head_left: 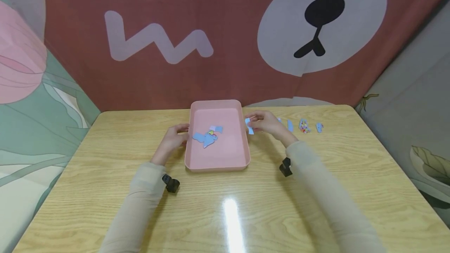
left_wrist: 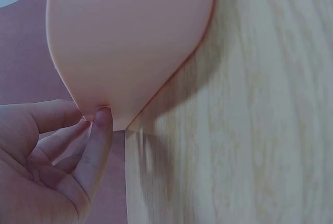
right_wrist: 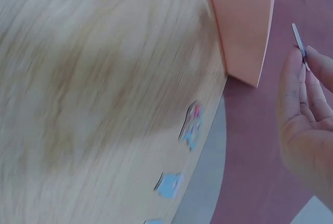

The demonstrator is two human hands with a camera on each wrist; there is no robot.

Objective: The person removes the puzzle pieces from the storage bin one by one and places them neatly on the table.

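Observation:
A pink rectangular tray (head_left: 230, 157) stands on the wooden table, with several flat light-blue puzzle pieces (head_left: 207, 139) grouped inside, some with coloured print. At its left side my left hand (head_left: 173, 139) holds the wall near the far end. The left wrist view has the thumb (left_wrist: 103, 122) pressed on the outer wall and fingers at the rim. Just beyond the tray's right wall, my right hand (head_left: 265, 123) pinches a light-blue puzzle piece (head_left: 250, 127) between thumb and fingers. That piece (right_wrist: 298, 38) appears nearly edge-on in the right wrist view, raised off the table.
Right of my right hand, more pieces lie in a row along the table's far part: a narrow blue one (head_left: 290, 125), a multicoloured one (head_left: 304, 125) and a small blue one (head_left: 319, 127). A reddish-brown printed cloth (head_left: 232, 77) hangs behind the table (head_left: 140, 206).

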